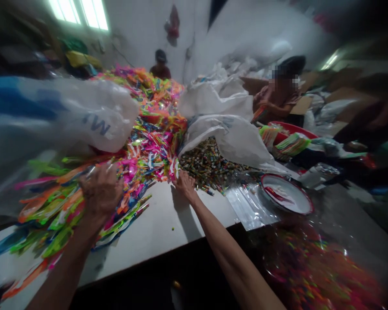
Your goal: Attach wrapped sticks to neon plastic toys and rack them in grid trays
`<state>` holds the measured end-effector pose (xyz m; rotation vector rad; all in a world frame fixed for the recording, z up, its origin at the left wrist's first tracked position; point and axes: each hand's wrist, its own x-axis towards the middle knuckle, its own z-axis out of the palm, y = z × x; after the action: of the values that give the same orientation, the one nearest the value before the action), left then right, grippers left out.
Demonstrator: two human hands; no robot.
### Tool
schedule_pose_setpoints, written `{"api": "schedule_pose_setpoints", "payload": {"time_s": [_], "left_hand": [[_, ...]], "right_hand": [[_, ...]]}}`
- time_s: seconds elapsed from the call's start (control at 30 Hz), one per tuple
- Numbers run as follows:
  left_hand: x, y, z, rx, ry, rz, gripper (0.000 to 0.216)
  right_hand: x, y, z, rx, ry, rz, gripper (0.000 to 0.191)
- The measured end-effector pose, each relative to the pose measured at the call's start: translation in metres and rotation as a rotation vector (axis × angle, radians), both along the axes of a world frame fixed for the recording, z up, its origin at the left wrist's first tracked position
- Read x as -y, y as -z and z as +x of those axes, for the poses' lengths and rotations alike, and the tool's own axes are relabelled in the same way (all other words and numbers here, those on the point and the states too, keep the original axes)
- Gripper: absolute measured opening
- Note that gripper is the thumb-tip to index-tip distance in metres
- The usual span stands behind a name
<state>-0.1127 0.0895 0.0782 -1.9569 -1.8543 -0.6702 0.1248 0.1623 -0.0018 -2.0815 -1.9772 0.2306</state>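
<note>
Packets (pixel 84 189) in neon colours lie heaped at nine o'clock, and my left hand (pixel 101 193) rests curled on them; whether it clamps any, I cannot tell. I'd judge a light pinch best. At one o'clock my right hand (pixel 185 183), fingers together, touches the small tubes (pixel 210 165) spilling from a white bag (pixel 233 137)

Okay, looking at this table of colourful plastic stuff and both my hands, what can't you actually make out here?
Head view only:
- Left hand: palm and fingertips face away, motion-blurred; grip unclear.
- Right hand: fingertips buried in the small pieces.
- White sack: lettering cut off by folds.
- Neon pile: single items too small, blurred.
</note>
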Motion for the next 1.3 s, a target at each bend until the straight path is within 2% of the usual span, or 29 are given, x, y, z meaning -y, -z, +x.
{"api": "schedule_pose_setpoints", "payload": {"time_s": [0.1, 0.17, 0.23, 0.27, 0.37, 0.43, 0.5, 0.57, 0.63, 0.77, 0.87, 1.0, 1.07, 1.17, 1.23, 1.3], "left_hand": [[-0.005, 0.027, 0.039, 0.174, 0.262, -0.102, 0.031], [-0.012, 0.051, 0.065, 0.486, 0.372, -0.248, 0.027], [-0.022, 0.076, 0.087, 0.841, 0.367, -0.418, 0.027], [-0.026, 0.087, 0.096, 0.941, 0.353, -0.466, 0.028], [-0.037, 0.111, 0.110, 1.094, 0.314, -0.512, 0.030], [-0.038, 0.118, 0.110, 1.192, 0.286, -0.526, 0.030], [-0.035, 0.119, 0.105, 1.294, 0.254, -0.541, 0.032], [-0.027, 0.115, 0.096, 1.368, 0.229, -0.546, 0.036], [-0.016, 0.110, 0.087, 1.410, 0.218, -0.559, 0.037], [0.005, 0.098, 0.082, 1.481, 0.265, -0.670, 0.038], [0.014, 0.094, 0.087, 1.473, 0.352, -0.781, 0.038], [0.023, 0.090, 0.087, 1.471, 0.431, -0.866, 0.037], [0.028, 0.086, 0.083, 1.464, 0.479, -0.914, 0.035], [0.037, 0.080, 0.077, 1.416, 0.566, -1.008, 0.032], [0.042, 0.075, 0.075, 1.386, 0.610, -1.040, 0.030], [0.046, 0.071, 0.075, 1.369, 0.635, -1.065, 0.028]], "right_hand": [[0.006, 0.004, -0.009, 0.031, -0.028, -0.046, 0.039], [0.018, 0.007, -0.009, 0.020, -0.077, -0.085, 0.034], [0.038, 0.013, -0.009, 0.021, -0.130, -0.087, 0.029], [0.049, 0.016, -0.009, 0.030, -0.160, -0.077, 0.026], [0.084, 0.026, -0.014, 0.067, -0.259, -0.050, 0.023], [0.101, 0.028, -0.017, 0.062, -0.349, -0.037, 0.024], [0.107, 0.024, -0.015, -0.010, -0.433, -0.013, 0.023], [0.098, 0.017, -0.007, -0.110, -0.426, 0.028, 0.022], [0.077, 0.010, 0.006, -0.154, -0.294, 0.060, 0.024], [0.027, 0.003, 0.027, -0.095, 0.074, 0.037, 0.023], [0.007, 0.002, 0.031, -0.109, 0.132, 0.033, 0.022], [0.016, -0.001, 0.032, -0.205, 0.029, 0.044, 0.017], [0.033, -0.003, 0.031, -0.469, -0.115, -0.042, 0.019], [0.064, -0.007, 0.029, -0.994, -0.379, -0.341, 0.027], [0.081, -0.010, 0.027, -1.198, -0.438, -0.453, 0.031], [0.093, -0.015, 0.025, -1.296, -0.418, -0.462, 0.031]]}}
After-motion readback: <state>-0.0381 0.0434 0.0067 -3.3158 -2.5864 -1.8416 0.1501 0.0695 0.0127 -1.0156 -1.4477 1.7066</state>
